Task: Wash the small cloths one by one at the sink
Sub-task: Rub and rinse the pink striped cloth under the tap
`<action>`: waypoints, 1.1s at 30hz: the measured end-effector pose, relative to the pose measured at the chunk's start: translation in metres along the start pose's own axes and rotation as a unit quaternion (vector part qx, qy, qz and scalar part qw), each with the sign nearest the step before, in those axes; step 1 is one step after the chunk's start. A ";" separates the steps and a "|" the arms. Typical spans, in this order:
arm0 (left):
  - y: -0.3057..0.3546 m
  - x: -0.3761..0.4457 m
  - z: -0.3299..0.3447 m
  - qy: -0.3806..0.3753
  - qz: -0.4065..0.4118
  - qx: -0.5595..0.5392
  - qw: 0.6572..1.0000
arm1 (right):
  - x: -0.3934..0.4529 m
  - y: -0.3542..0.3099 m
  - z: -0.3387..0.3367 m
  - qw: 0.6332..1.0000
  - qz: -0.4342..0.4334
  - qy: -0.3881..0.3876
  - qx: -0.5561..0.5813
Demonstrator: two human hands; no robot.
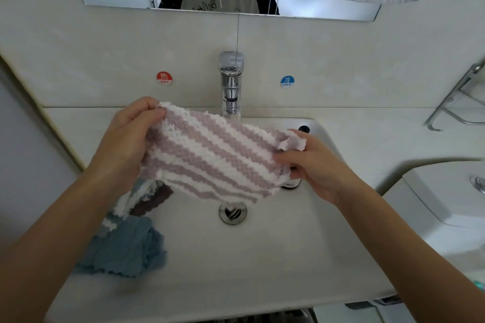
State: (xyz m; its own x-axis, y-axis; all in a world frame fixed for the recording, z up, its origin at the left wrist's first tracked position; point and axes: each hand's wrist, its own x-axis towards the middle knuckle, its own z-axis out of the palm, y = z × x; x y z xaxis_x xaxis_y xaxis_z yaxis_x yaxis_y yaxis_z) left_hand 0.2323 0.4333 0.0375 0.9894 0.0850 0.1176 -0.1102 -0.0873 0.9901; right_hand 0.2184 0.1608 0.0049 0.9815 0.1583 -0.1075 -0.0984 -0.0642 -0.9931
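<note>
- Striped cloth (210, 155) is held stretched above the sink (262, 257), in front of the faucet (231, 84).
- Its edges are pinched by curled fingers of the left hand (126, 144) and right hand (315, 165).
- More cloths (126, 238) are piled at the sink's left side.

1. The striped cloth (210, 157), fluffy with mauve and white bands, is stretched out flat in the air above the sink (262, 257), in front of the tap (231, 81). One end is pinched at its upper left corner, the other bunched at its right edge; the lower edge hangs over the drain (232, 213).
2. The blue cloth (126, 249), with a wavy edge, lies crumpled on the sink's left side.
3. A brown cloth (152, 200) and a white-and-blue striped cloth (128, 202) lie heaped just behind the blue one, partly hidden.
4. The sink is white, its basin shallow, with a metal drain at the middle.
</note>
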 end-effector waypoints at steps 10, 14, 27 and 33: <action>-0.005 0.000 -0.005 -0.021 0.008 -0.015 1.000 | -0.006 0.011 -0.001 0.993 0.107 -0.025 0.037; -0.007 -0.002 -0.007 -0.025 0.000 -0.024 0.999 | -0.008 0.009 0.000 0.994 0.080 -0.011 0.069; -0.011 -0.012 -0.023 -0.039 0.049 0.010 0.998 | -0.020 0.005 0.006 0.993 -0.053 0.094 0.048; -0.018 -0.018 -0.036 -0.026 0.059 0.034 0.997 | -0.023 -0.005 0.009 0.990 -0.113 0.072 -0.050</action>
State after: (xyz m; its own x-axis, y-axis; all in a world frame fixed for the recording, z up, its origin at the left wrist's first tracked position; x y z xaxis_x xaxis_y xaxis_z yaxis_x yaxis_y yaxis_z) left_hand 0.2132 0.4688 0.0201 0.9735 0.0190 0.2281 -0.2221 -0.1614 0.9616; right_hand 0.1952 0.1662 0.0118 0.9904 0.0390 0.1325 0.1367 -0.1412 -0.9805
